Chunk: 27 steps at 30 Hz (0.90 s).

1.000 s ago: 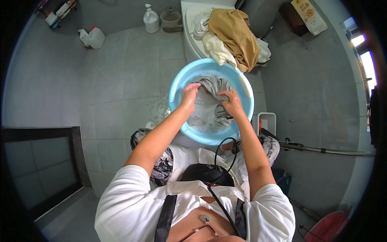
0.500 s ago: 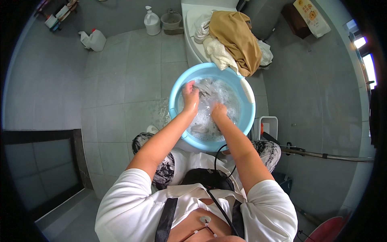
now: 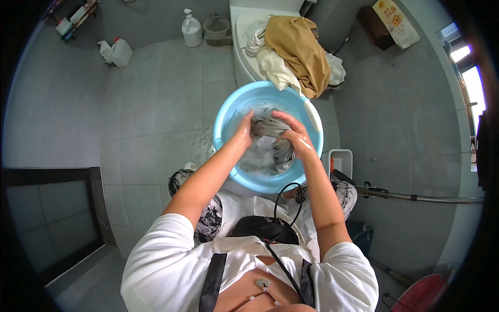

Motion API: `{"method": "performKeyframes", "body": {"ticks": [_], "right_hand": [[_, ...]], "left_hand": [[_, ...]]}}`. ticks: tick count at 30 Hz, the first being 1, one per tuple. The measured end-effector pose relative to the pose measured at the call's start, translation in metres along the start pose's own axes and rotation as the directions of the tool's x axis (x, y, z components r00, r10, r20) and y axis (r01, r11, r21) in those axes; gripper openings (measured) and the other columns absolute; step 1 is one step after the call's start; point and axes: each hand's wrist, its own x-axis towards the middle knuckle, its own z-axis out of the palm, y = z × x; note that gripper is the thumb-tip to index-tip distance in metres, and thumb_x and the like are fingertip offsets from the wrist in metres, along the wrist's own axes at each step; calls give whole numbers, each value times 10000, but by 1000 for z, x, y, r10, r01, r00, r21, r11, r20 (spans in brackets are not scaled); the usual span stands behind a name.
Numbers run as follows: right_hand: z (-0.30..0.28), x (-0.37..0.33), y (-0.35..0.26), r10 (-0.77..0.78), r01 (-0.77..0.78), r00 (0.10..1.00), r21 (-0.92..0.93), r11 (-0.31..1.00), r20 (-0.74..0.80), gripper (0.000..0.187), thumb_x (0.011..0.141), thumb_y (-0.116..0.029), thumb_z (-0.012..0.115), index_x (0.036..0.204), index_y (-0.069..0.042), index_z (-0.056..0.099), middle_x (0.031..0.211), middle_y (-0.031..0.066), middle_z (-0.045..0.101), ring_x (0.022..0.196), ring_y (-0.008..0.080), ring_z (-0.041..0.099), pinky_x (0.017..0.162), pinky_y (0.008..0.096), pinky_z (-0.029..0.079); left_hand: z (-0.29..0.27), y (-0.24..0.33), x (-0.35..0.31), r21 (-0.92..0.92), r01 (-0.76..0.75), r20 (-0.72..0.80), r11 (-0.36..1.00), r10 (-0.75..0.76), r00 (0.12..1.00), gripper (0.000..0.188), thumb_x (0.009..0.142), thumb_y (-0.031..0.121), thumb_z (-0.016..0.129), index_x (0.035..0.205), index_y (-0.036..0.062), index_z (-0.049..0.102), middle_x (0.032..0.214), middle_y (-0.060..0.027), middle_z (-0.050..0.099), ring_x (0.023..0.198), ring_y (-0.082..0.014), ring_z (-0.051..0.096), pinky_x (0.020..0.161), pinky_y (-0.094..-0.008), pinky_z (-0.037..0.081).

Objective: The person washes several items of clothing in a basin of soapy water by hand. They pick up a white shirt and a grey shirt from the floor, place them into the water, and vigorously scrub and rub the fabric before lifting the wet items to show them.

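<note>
A wet grey cloth [image 3: 271,128], bunched and twisted, is lifted partly out of the sudsy water in a light blue round basin [image 3: 224,164]. My left hand [image 3: 244,128] grips its left end, the fingers partly behind the folds. At the other side my right hand [image 3: 297,136] is closed round the cloth, with suds on its back. From there a length of cloth hangs down into the foam near the basin's right wall. What lies under the suds cannot be made out.
Behind the basin, a tan garment [image 3: 296,49] and a cream knit garment [image 3: 278,67] lie on the toilet lid [image 3: 244,26], draping to the basin's rim. A white pump bottle [image 3: 192,28] and a white jug [image 3: 120,53] stand farther back. A metal pole [image 3: 431,199] extends at right.
The grey cloth has come up from the suds between my hands. My right hand has moved up and right, now gripping the cloth; my left has shifted slightly lower.
</note>
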Motion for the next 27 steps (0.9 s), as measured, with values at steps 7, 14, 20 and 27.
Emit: {"method": "performKeyframes", "body": {"ticks": [7,14,20,27], "right_hand": [[2,-17,-4,-79,84,996,206,975,-30,724,539,1,434,1258,-74,393,1141,76,464,896,135,495,656,212,423],[35,-24,31,-412,290,911,-687,666,-14,548,654,-264,684,1136,-92,489,1043,145,496,988,290,498,858,350,385],[46,4,51,-388,26,893,-836,548,-227,222,802,-295,516,864,-83,542,809,190,556,768,374,551,641,438,428],[-24,46,68,-275,-193,904,-887,419,-326,278,862,-322,414,820,-67,518,758,223,566,749,416,528,638,474,409]], "left_hand": [[13,17,-45,-215,111,340,970,-32,940,420,849,440,407,1065,98,520,1053,-97,561,961,-238,541,860,-390,417],[-2,4,-21,-253,90,538,963,64,840,349,857,357,418,967,41,517,930,-118,559,850,-262,545,778,-389,439],[17,-11,-32,-91,-135,161,987,148,976,290,828,311,468,908,49,565,843,-80,592,756,-228,572,690,-347,473],[21,-18,-23,140,-255,-60,957,265,962,384,754,276,586,995,-14,513,938,-107,540,829,-205,528,714,-321,439]]}}
